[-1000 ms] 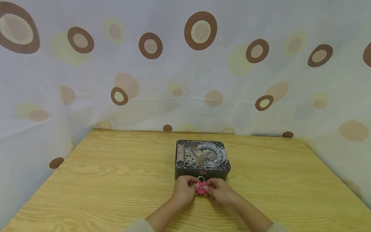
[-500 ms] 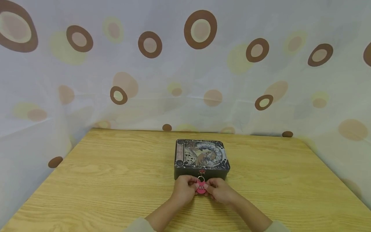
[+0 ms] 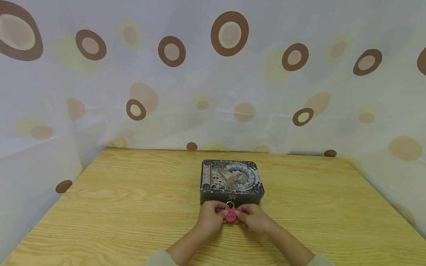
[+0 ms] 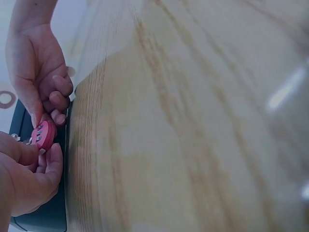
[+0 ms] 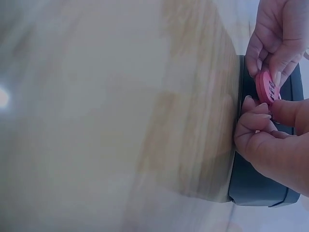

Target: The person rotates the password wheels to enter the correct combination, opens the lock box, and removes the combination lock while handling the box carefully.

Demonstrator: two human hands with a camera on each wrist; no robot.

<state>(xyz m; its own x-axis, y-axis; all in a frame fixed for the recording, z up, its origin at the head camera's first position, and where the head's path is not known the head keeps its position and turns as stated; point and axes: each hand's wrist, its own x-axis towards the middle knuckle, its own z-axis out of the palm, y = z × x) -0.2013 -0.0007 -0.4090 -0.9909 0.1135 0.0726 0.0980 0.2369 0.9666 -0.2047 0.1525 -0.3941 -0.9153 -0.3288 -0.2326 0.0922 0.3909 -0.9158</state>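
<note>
A pink combination padlock (image 3: 230, 215) is held upright at the front of a dark tin box (image 3: 213, 197) with a picture on its lid. Its silver shackle loop points up, just below the red clasp (image 3: 232, 197). My left hand (image 3: 210, 218) pinches the lock's left side between thumb and fingers. From the other side my right hand (image 3: 254, 220) pinches it too, thumb tip at the edge of the number dials. Both wrist views show the padlock (image 4: 44, 134) between the two sets of fingertips, close to the box's front wall (image 5: 256, 186).
The box stands on a wood-grain table (image 3: 133, 207), toward its middle. Behind and along both sides hangs a pale curtain (image 3: 199, 85) with brown and yellow circles. The table's back edge runs along the foot of the curtain.
The right thumb has slid slightly right off the padlock's face, so several dials now show where it covered part of them. Both hands keep their hold, and the box stays put.
</note>
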